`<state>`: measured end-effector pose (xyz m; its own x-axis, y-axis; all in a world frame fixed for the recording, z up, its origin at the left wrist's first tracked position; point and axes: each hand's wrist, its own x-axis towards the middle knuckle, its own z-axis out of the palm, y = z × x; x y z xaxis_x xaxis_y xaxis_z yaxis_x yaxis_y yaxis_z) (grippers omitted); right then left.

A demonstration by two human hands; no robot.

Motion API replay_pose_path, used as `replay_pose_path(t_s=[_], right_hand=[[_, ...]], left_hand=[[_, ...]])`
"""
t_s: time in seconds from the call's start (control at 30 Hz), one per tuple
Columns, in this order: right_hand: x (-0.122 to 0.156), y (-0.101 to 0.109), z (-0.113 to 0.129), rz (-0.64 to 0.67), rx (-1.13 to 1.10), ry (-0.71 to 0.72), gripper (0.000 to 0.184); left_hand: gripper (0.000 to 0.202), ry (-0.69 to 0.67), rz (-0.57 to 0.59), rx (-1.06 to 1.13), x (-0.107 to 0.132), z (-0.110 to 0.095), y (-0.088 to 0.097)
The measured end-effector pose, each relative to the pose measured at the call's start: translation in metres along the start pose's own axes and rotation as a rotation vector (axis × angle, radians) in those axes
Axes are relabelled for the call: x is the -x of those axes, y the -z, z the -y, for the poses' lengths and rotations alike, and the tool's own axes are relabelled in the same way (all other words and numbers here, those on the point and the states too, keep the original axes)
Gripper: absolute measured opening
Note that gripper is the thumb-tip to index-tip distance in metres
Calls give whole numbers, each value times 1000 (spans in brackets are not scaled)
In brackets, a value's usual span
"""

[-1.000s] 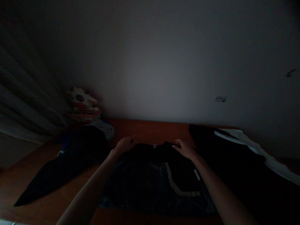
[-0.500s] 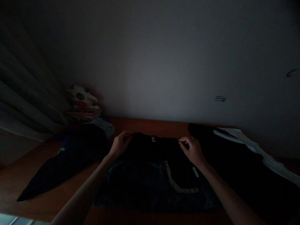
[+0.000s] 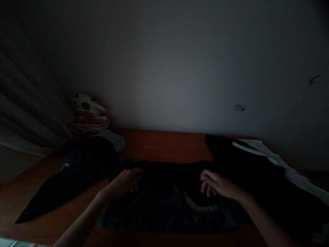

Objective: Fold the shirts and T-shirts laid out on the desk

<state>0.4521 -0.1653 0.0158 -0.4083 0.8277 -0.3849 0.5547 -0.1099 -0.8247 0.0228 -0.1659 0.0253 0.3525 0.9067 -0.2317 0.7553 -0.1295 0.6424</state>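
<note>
Fingers: half-curled on left hand [image 3: 128,179] and right hand [image 3: 217,185], too dark to tell whether either gripped cloth | dark garment [image 3: 159,206] with pale curved trim [image 3: 202,207] lay beneath both, on wooden tabletop [image 3: 161,145] | left: dark clothing [image 3: 84,161], cow-like figure [image 3: 88,107] behind | right: black clothing [image 3: 246,171], white cloth [image 3: 298,178] along its far edge

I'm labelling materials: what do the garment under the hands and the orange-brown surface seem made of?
The garment: cloth, matte and faintly mottled, draping softly; possibly denim, but dimness hides the weave. The orange-brown surface: probably smooth wood or wood-look laminate, given its colour and faint streaks.
</note>
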Motion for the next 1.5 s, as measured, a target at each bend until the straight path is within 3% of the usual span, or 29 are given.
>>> replay_pose_path(t_s=[0.1,0.23,0.3,0.4,0.47,0.53,0.57,0.63,0.67,0.73,0.8,0.87,0.93,1.03,1.1,1.3,1.5], right_hand=[[-16,8,18,-71,9,-2,59],[-18,1,38,-15,408,60,72],[-14,-7,39,-8,565,74,52],[-8,-16,30,-101,679,120,9],[-10,-14,25,-94,610,102,10],[-20,-5,25,-12,475,6,19],[-29,1,28,-13,429,-38,22],[-51,13,39,-139,414,-54,26],[-63,17,45,-248,432,-25,30],[-88,20,57,-422,478,48,40],[-107,14,62,-559,585,137,54],[-118,1,58,-628,725,148,59],[-120,-14,47,-621,828,45,58],[-118,-29,28,-539,846,-180,67],[-118,-32,18,-479,821,-260,74],[-136,-22,2,-489,811,-238,80],[-159,-8,-5,-549,755,-193,80]], left_hand=[[35,112,19,209,-31,-13,15],[40,59,14,269,-51,-26,26],[39,56,101,241,-44,-26,23],[35,80,282,123,-27,-19,14],[33,97,367,95,-22,-13,12],[35,108,375,129,-31,-11,17],[36,100,349,149,-41,-12,22],[40,65,176,176,-70,-18,34],[41,34,20,172,-87,-23,40],[42,-4,-420,114,-117,-35,45],[52,-50,-666,-23,-137,-46,38],[55,-79,-664,-193,-142,-49,19],[52,-37,-543,-364,-137,-44,-7],[64,159,-372,-536,-126,-25,-40],[78,248,-307,-557,-124,-12,-51],[95,223,-228,-502,-146,3,-37],[75,118,-352,-502,-168,9,-33]])
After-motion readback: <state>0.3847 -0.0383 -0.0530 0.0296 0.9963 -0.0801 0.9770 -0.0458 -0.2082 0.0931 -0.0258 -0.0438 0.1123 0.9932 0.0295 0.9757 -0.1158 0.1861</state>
